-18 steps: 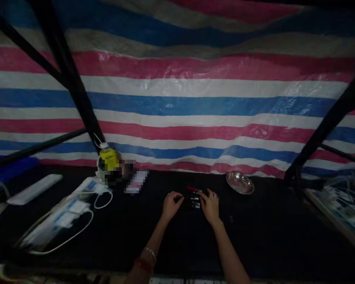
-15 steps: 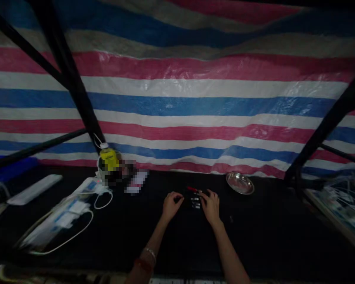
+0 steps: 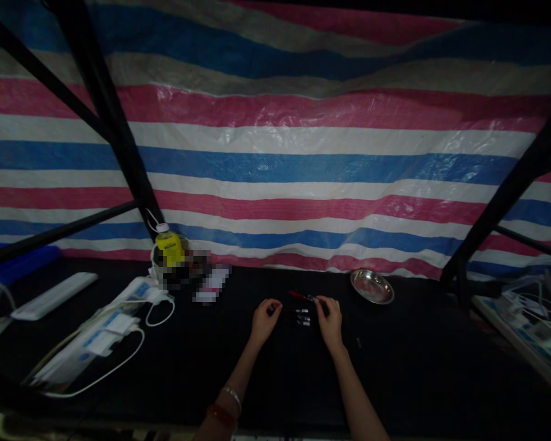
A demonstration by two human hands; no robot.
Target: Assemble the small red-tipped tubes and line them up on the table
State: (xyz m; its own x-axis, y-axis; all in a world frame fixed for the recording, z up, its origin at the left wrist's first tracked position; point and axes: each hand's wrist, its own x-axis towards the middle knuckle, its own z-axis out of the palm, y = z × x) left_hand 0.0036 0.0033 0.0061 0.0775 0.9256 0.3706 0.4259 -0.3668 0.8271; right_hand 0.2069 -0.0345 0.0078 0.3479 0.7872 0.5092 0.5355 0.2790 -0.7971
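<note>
On the black table (image 3: 298, 380), several slim dark items with silvery ends (image 3: 303, 320) lie side by side between my hands. Just behind them is a red item with a silvery tip (image 3: 298, 294). My right hand (image 3: 329, 318) has thumb and fingertips together at that tip, apparently pinching it. My left hand (image 3: 265, 320) is curled, thumb and fingertips meeting at the left ends of the dark items; what it grips, if anything, is too dark to make out.
A round metal dish (image 3: 372, 286) sits at the back right. To the left are a power strip with white cables (image 3: 105, 331), a long white box (image 3: 55, 296) and a yellow-labelled bottle (image 3: 170, 246). Black frame posts (image 3: 500, 196) slope at both sides. A small item (image 3: 359, 343) lies right of my right hand.
My right hand has shifted slightly right, and more of the silvery ends shows beside it. My left hand has barely moved.
</note>
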